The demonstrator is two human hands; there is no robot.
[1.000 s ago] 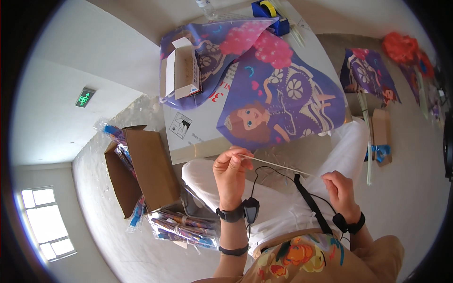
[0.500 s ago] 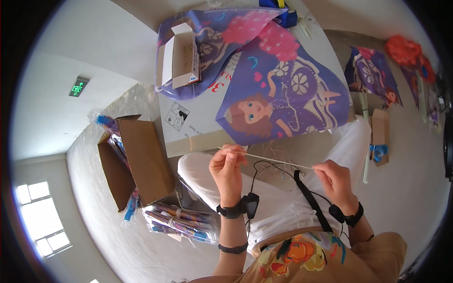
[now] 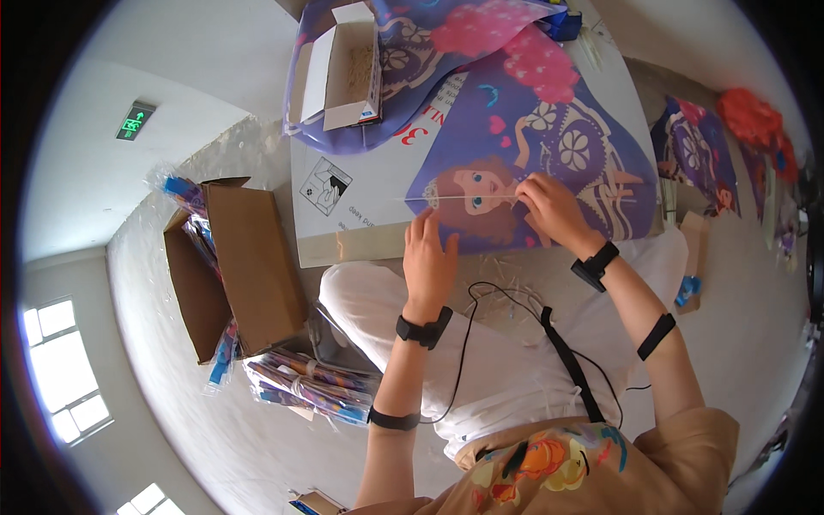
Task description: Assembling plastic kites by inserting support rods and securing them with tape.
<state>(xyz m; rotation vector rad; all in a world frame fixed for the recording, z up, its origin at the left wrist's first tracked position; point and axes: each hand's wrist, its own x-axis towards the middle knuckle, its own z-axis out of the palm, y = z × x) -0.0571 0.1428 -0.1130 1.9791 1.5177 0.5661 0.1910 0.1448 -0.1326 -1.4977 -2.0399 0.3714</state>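
A purple printed sheet (image 3: 566, 193) showing a cartoon figure in a gown lies across the low table in front of me. Over the figure's face runs a thin pale rod (image 3: 468, 197), roughly level from left to right. My right hand (image 3: 554, 210) pinches the rod near its right end. At the sheet's near left corner is my left hand (image 3: 429, 262), fingers stretched out and tips by the sheet's edge, below the rod. Whether those fingertips press on the sheet is hard to tell.
An open white box (image 3: 350, 73) stands on another purple sheet (image 3: 412, 51) at the table's far left. Left of the table (image 3: 343, 245) are a brown carton (image 3: 257, 266) and plastic-wrapped bundles (image 3: 313, 386). To the right lie printed sheets (image 3: 699, 154) and red material (image 3: 747, 116).
Both hands have moved forward from above my lap to the sheet, bringing the rod over it. My left hand has let go of the rod and its fingers have straightened.
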